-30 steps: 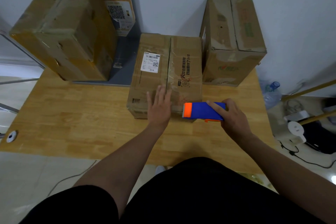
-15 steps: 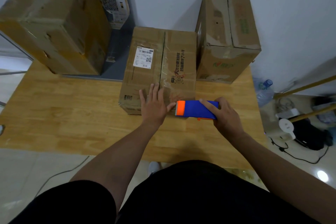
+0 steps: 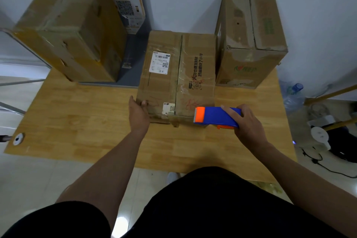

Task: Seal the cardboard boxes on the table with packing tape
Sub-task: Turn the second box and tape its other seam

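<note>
Within the last second the left grip (image 3: 139, 115) has left the flat top of the middle box (image 3: 179, 75), where it lay beside the centre seam, and slid to the near left corner. It now clasps that corner, thumb over the top edge and fingers down the side wall, mostly hidden. The right grip (image 3: 249, 123) is wrapped round the tape dispenser (image 3: 216, 117) as before, its orange toothed end pointing left at the box's near right edge. The shift probably means the pressing-down stroke is over and the box is being braced, either to turn it or to hold it for another strip. This box lies low and long on the tabletop (image 3: 87, 121), a pale wood-grain surface. Its brown card is scuffed, a glossy wrinkled film runs along the seam, and a white shipping label (image 3: 160, 63) sits on the left flap. Of the 3 boxes, the left box (image 3: 71, 29) is bulky, with dented, torn faces. The right box (image 3: 251, 44) stands taller, its skin peeling in patches. The dispenser is smooth, hard plastic in blue and orange.
</note>
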The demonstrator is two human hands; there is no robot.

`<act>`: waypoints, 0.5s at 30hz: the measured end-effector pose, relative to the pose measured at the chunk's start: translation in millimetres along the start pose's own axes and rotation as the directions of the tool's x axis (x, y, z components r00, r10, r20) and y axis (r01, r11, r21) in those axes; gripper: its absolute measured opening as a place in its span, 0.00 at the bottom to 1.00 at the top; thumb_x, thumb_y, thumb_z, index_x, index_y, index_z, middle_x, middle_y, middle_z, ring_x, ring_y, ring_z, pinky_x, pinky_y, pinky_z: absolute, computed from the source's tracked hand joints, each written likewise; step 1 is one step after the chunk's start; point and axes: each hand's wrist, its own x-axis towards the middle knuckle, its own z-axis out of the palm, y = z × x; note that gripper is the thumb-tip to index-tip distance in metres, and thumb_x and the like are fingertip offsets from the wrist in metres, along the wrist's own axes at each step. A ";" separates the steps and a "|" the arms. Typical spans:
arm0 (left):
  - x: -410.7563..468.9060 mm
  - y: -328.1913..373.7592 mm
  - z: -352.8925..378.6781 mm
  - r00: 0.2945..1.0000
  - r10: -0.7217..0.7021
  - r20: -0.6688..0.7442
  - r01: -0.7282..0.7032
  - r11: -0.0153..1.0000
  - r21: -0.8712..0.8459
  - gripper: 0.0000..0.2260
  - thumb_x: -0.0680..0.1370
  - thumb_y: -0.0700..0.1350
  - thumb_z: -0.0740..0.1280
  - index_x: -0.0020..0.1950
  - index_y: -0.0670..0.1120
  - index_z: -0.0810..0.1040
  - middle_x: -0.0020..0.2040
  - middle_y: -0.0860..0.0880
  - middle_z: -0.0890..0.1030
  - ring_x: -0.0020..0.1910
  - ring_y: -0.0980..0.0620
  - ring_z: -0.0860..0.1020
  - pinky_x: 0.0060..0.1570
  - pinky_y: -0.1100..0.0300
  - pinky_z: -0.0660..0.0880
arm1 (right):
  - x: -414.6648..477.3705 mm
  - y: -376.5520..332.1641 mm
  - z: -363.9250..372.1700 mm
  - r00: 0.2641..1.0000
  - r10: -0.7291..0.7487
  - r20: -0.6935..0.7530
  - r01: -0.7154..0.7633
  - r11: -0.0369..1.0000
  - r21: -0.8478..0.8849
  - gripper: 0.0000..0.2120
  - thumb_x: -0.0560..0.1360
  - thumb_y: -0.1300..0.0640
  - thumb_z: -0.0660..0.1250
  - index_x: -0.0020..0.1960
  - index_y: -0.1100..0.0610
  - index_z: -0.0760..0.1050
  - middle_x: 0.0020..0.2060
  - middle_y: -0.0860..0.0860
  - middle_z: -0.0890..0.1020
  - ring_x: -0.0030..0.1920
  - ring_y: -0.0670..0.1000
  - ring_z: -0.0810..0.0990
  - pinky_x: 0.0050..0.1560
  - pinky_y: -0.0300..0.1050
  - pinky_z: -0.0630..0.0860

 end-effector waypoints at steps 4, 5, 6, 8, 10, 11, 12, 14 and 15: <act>6.0 -0.3 1.7 1.000 -0.003 -0.020 0.004 0.998 0.062 0.25 0.87 0.51 0.56 0.81 0.40 0.58 0.75 0.37 0.71 0.73 0.36 0.70 0.69 0.42 0.68 | 0.6 -0.4 0.4 1.000 0.018 0.006 -0.018 1.000 0.011 0.41 0.72 0.63 0.75 0.78 0.44 0.59 0.52 0.55 0.68 0.46 0.53 0.72 0.34 0.48 0.77; 5.7 -2.7 4.2 0.999 0.044 -0.026 -0.038 0.980 0.196 0.25 0.87 0.52 0.55 0.81 0.41 0.58 0.78 0.36 0.65 0.76 0.35 0.65 0.73 0.40 0.63 | 0.6 -0.5 0.1 1.000 0.020 0.007 -0.020 1.000 0.014 0.41 0.72 0.63 0.74 0.78 0.44 0.59 0.52 0.55 0.68 0.46 0.53 0.72 0.34 0.48 0.77; 3.2 -4.7 6.9 0.993 0.115 -0.022 -0.100 0.929 0.356 0.27 0.87 0.54 0.54 0.82 0.41 0.56 0.81 0.35 0.57 0.80 0.36 0.58 0.77 0.39 0.54 | 0.6 -0.8 -0.1 1.000 0.020 0.006 -0.020 1.000 0.017 0.41 0.73 0.63 0.74 0.78 0.44 0.59 0.51 0.55 0.68 0.46 0.53 0.72 0.34 0.48 0.77; -2.7 -6.5 13.0 0.959 0.282 0.029 -0.243 0.767 0.594 0.30 0.86 0.59 0.51 0.83 0.43 0.52 0.84 0.38 0.46 0.83 0.40 0.45 0.78 0.40 0.39 | 0.1 -0.3 -0.2 1.000 0.019 0.009 -0.019 1.000 0.014 0.41 0.73 0.63 0.74 0.78 0.45 0.59 0.52 0.55 0.69 0.46 0.53 0.72 0.35 0.48 0.77; -8.7 -4.4 20.0 0.903 0.419 0.096 -0.366 0.634 0.681 0.31 0.86 0.60 0.50 0.83 0.43 0.51 0.84 0.40 0.45 0.83 0.43 0.42 0.77 0.42 0.33 | -0.3 0.6 -0.9 1.000 0.012 0.020 -0.012 1.000 0.002 0.41 0.73 0.62 0.75 0.78 0.45 0.59 0.52 0.55 0.69 0.46 0.52 0.72 0.35 0.47 0.78; -11.4 -3.2 25.2 0.876 0.466 0.122 -0.412 0.592 0.693 0.31 0.86 0.60 0.50 0.83 0.43 0.52 0.84 0.41 0.46 0.83 0.43 0.42 0.78 0.42 0.34 | -0.4 1.1 -0.9 1.000 0.012 0.026 -0.012 1.000 -0.004 0.41 0.72 0.62 0.75 0.78 0.45 0.58 0.53 0.55 0.68 0.47 0.52 0.72 0.36 0.47 0.78; -14.4 -1.3 31.3 0.859 0.493 0.138 -0.439 0.571 0.694 0.30 0.86 0.59 0.51 0.83 0.43 0.53 0.84 0.41 0.47 0.83 0.43 0.43 0.78 0.41 0.35 | -0.4 1.4 -0.6 0.999 0.016 0.030 -0.015 1.000 -0.008 0.42 0.72 0.63 0.75 0.78 0.45 0.58 0.53 0.55 0.68 0.47 0.52 0.72 0.36 0.47 0.78; -21.3 7.6 44.3 0.845 0.507 0.168 -0.466 0.547 0.695 0.29 0.86 0.59 0.50 0.83 0.44 0.53 0.84 0.41 0.47 0.83 0.43 0.44 0.79 0.39 0.39 | -0.6 1.4 -0.4 0.999 0.022 0.029 -0.022 1.000 -0.013 0.42 0.73 0.62 0.75 0.79 0.45 0.58 0.53 0.54 0.67 0.46 0.51 0.72 0.36 0.46 0.77; -25.6 12.8 51.0 0.836 0.513 0.196 -0.488 0.528 0.695 0.29 0.86 0.59 0.49 0.83 0.44 0.53 0.84 0.41 0.47 0.83 0.43 0.44 0.79 0.39 0.40 | -0.6 1.0 -0.7 0.999 0.022 0.027 -0.021 1.000 -0.012 0.41 0.73 0.62 0.75 0.79 0.45 0.58 0.53 0.54 0.67 0.46 0.51 0.72 0.36 0.46 0.77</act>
